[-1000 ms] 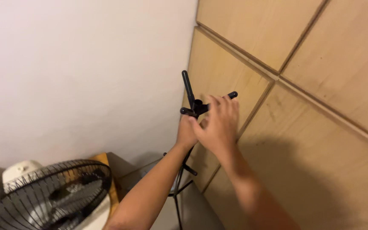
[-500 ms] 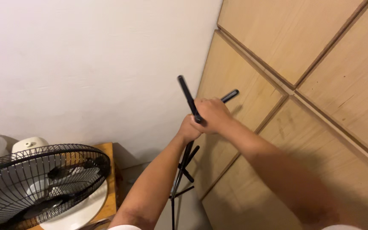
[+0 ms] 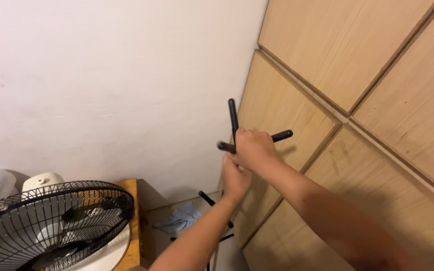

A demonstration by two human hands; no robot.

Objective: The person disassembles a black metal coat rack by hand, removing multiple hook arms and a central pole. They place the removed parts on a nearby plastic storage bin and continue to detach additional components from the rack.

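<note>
A black tripod-like stand is held upside down in front of the wall corner. Its black legs (image 3: 233, 116) fan out above my hands, one pointing up, one to the right, one short stub to the left. My right hand (image 3: 251, 148) is closed over the hub where the legs meet. Just below it, my left hand (image 3: 236, 180) grips the stand's pole. The pole itself is hidden behind my left forearm; more black rods (image 3: 211, 200) of the stand show lower down.
A white wall (image 3: 106, 85) is on the left, light wooden cabinet panels (image 3: 367, 75) on the right. A black-grilled fan (image 3: 51, 226) with a white body stands at the lower left on a small wooden table (image 3: 132, 221). A blue-grey cloth (image 3: 179, 220) lies on the floor.
My right hand went from open beside the legs to closed over the hub. The legs have turned and shifted right, and my left hand slid lower on the pole.
</note>
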